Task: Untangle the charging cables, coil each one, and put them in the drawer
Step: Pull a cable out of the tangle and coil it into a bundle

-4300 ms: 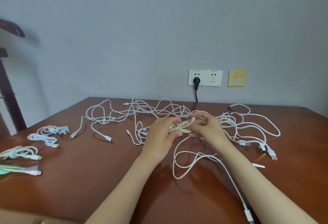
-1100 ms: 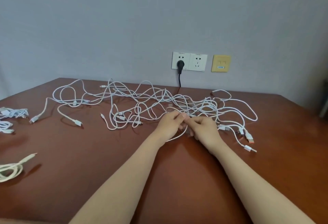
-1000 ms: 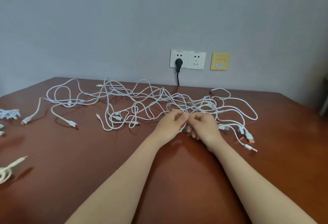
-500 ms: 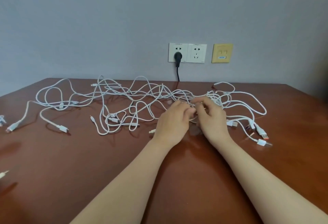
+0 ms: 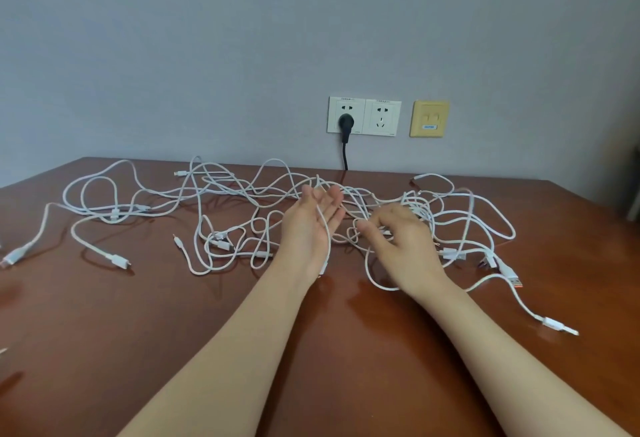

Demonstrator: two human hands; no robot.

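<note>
Across the far worktop point(image 5: 104, 332) the cables point(image 5: 221, 194) sprawl tangled, none coiled in view, no drawer visible. Left hand point(image 5: 311, 225) open, palm up, one strand draped across; right hand point(image 5: 401, 242) loosely curled, grip unclear.

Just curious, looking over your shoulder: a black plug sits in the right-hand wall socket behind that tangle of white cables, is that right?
Not quite. The head view shows the black plug in the left-hand socket; the right-hand socket is empty. It does sit behind the tangle of white cables.
</note>
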